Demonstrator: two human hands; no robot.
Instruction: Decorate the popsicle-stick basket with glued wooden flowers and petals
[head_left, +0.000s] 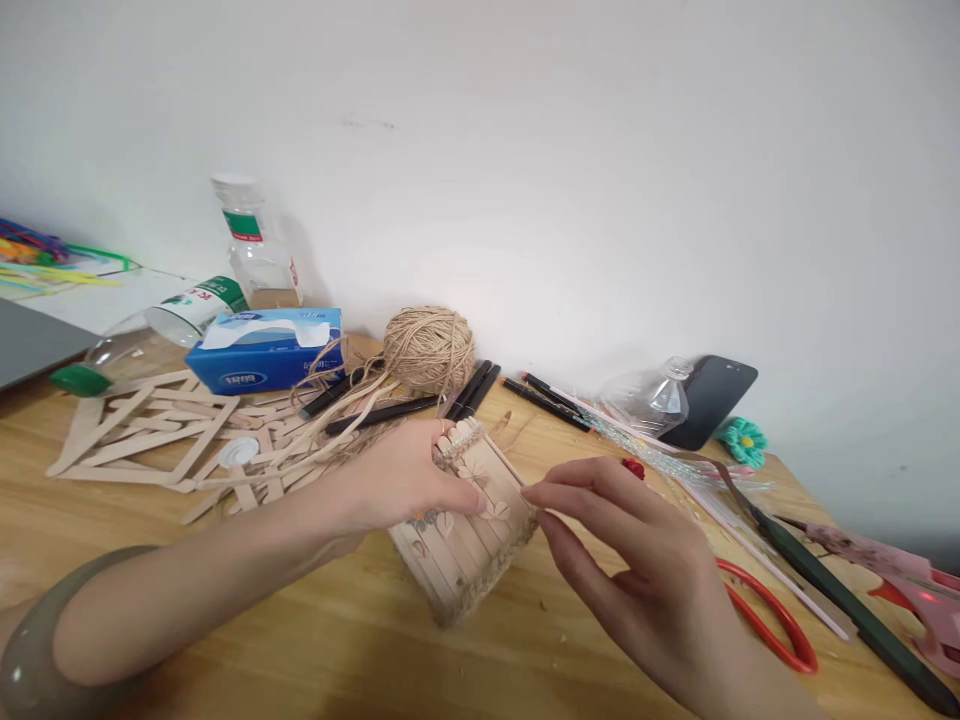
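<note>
My left hand (427, 475) grips a craft-stick holder (469, 530) from its upper left, thumb lying across the front and fingers behind. The holder is tilted above the table; pale wooden sticks stand side by side, with fuzzy twine along its lower edge and more near the top. Small wooden leaf or petal shapes and an orange-and-grey bit decorate its front. At the holder's right edge, my right hand (630, 550) has thumb and forefinger closed in a pinch, touching or nearly touching the corner. What lies between those fingertips is too small to make out.
Behind the holder sit a twine ball (429, 350), black pens (472, 390) and a blue tissue box (266, 350). Loose craft sticks (142, 440) spread leftward beside plastic bottles (259, 245). To the right are red-handled scissors (772, 620), a phone (709, 400) and a pink glue gun (885, 570).
</note>
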